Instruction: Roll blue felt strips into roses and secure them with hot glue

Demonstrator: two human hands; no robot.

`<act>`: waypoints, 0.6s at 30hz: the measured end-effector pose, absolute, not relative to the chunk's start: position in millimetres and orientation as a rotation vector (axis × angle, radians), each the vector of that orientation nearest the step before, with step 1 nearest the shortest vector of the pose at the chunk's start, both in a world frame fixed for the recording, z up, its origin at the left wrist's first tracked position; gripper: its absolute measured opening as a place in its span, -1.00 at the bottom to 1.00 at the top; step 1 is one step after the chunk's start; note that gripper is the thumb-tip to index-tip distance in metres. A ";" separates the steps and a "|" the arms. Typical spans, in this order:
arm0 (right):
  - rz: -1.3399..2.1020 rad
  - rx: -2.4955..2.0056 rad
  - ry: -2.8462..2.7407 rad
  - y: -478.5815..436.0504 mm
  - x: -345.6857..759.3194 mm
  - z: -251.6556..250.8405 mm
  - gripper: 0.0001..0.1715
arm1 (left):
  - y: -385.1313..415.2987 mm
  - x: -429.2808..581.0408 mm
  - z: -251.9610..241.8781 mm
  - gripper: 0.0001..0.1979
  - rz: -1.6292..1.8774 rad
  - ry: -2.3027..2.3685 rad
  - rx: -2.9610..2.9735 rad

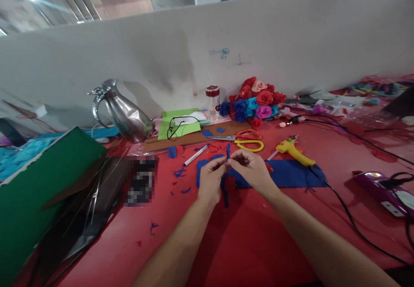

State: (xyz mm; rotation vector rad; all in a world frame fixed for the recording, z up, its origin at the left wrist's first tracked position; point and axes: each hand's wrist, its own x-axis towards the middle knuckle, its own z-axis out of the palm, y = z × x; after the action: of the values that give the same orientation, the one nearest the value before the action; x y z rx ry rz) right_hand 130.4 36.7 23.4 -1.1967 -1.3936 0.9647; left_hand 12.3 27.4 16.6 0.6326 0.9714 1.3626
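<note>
- the left hand [211, 177] is nearly closed, thumb and forefinger pinched at a narrow blue strip [228, 146]
- the right hand [250, 170] meets it, fingertips drawn together at the same strip, other fingers loosely curled
- the strip stands upright from the fingertips, over the middle of the red table [246, 248]; a blue tail [225, 198] shows below — i cannot tell if they join
- a loose pinch could let the strip slip or unwind, and a hard pull could tear it
- scissors [249, 145] and a marker [196, 155] lie just beyond the hands, so a forward push could knock them
- the glue gun [296, 152] rests right of the right hand, partly by the blue sheet [291, 175]; if hot, a sideways brush could burn, and an arm could snag its cord [336, 198]
- room is tight ahead — the widest bare stretch lies nearside, between the forearms
</note>
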 end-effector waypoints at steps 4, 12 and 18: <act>0.973 -1.206 -1.393 37.1 130.6 23.6 -0.82 | 26.9 12.1 16.8 -0.74 1.355 0.958 0.643; 0.985 -1.191 -1.399 35.8 127.2 20.8 -0.83 | 26.5 11.9 16.0 -0.77 1.368 0.978 0.664; 0.994 -1.192 -1.407 36.9 128.5 21.6 -0.82 | 28.6 11.1 20.0 -0.71 1.346 0.901 0.500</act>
State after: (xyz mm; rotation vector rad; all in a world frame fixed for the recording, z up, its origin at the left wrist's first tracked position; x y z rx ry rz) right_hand 128.5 36.9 21.6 -1.1917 -1.4074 0.9942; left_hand 11.1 28.6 20.0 0.5002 0.9005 1.3458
